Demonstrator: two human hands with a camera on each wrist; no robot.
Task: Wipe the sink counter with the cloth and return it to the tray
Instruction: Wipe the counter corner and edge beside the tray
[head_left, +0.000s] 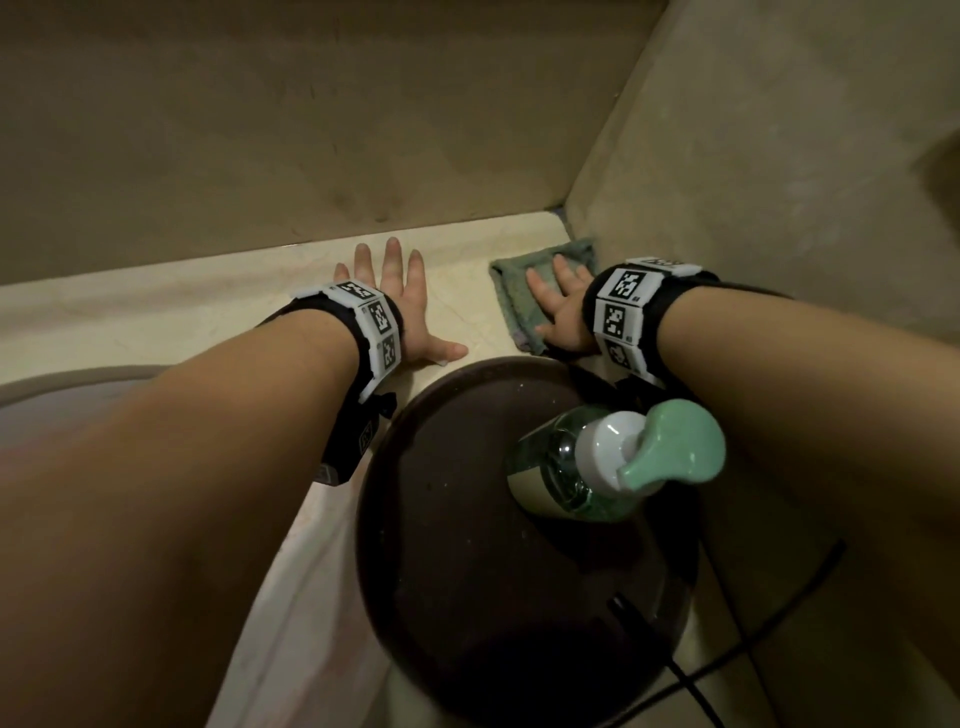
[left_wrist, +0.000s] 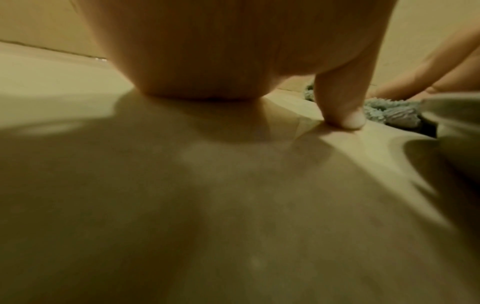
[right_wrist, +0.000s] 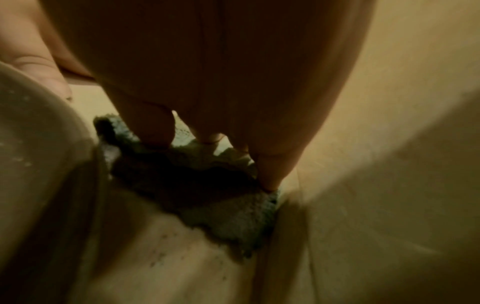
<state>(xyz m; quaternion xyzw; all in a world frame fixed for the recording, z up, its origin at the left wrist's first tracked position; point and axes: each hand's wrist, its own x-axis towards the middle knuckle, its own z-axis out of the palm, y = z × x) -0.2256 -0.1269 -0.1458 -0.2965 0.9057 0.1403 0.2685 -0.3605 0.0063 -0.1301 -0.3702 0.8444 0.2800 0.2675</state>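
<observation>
Nearest is a round dark brown tray (head_left: 467, 545) sitting on the pale cream stone counter (head_left: 457, 291). On the right side of the tray stands a clear green soap bottle with a white and mint green pump top (head_left: 613, 462). A thin black cable (head_left: 727, 670) lies across the near right part of the tray. At the near left, the curved edge of the sink (head_left: 78, 376) shows.

Just past the tray, the left hand (head_left: 400, 306) lies flat on the counter. Its fingers are spread wide and it holds nothing.

To the right of it, the right hand (head_left: 563, 306) presses flat on a folded fuzzy grey-green cloth (head_left: 519, 296). The grip is wide, with straight fingers on top of the cloth. The cloth sits on the counter in the far right corner, touching the tan wall (head_left: 753, 182) on the right.
</observation>
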